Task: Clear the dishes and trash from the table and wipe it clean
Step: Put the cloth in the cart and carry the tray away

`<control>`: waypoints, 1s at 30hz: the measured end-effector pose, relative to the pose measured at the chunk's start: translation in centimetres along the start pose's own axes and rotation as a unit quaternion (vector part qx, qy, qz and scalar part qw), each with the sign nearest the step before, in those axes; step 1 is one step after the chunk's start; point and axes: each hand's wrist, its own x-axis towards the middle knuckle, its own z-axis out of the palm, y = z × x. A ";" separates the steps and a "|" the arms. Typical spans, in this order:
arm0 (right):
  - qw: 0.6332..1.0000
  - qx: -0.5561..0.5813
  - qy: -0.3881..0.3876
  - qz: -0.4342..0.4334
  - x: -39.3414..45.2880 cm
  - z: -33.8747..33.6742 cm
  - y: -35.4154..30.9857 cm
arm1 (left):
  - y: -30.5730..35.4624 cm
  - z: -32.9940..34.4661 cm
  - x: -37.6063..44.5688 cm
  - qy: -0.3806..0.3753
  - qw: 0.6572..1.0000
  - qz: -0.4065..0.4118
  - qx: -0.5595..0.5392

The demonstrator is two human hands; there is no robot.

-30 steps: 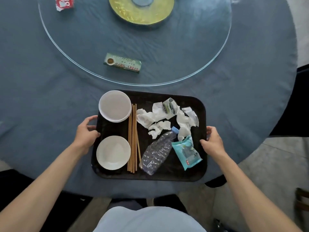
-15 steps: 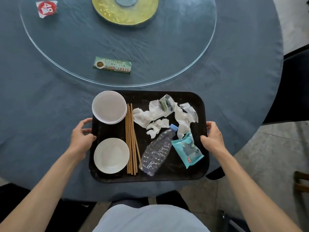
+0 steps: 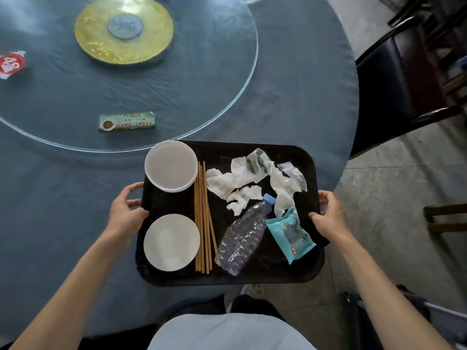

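Observation:
A black tray (image 3: pixel 290 272) is gripped on both sides, my left hand (image 3: pixel 125 213) on its left rim and my right hand (image 3: pixel 328 217) on its right rim. Its near-right part hangs past the edge of the round table (image 3: pixel 298 97), which has a blue cloth. On the tray lie a white bowl (image 3: pixel 171 165), a white plate (image 3: pixel 171 242), several wooden chopsticks (image 3: pixel 202 218), crumpled tissues (image 3: pixel 235 183), a squashed plastic bottle (image 3: pixel 242 238), a teal packet (image 3: pixel 290 233) and a clear wrapper (image 3: pixel 257 161).
A glass turntable (image 3: pixel 202 79) with a gold centre disc (image 3: pixel 123 30) covers the table's middle. On it lie a green packet (image 3: pixel 126 121) and a red-and-white wrapper (image 3: pixel 11 63). Dark chairs (image 3: pixel 404 72) stand to the right on the concrete floor (image 3: pixel 391 198).
The tray has come toward me and to the right, and now sticks out over the table's edge. Both hands have kept their hold on its rims.

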 end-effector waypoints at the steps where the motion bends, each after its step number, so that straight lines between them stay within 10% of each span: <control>1: 1.000 0.012 0.011 0.007 -0.8 -0.7 0.8 | 0.5 0.5 -0.2 -0.013 1.000 0.007 0.005; 18: 0.952 0.179 0.193 0.157 -20.5 -15.4 22.8 | 5.8 17.5 -13.7 -0.231 0.947 0.145 0.168; 30: 0.868 0.267 0.333 0.255 -39.8 -25.5 38.2 | 7.8 33.6 -32.8 -0.417 0.840 0.232 0.259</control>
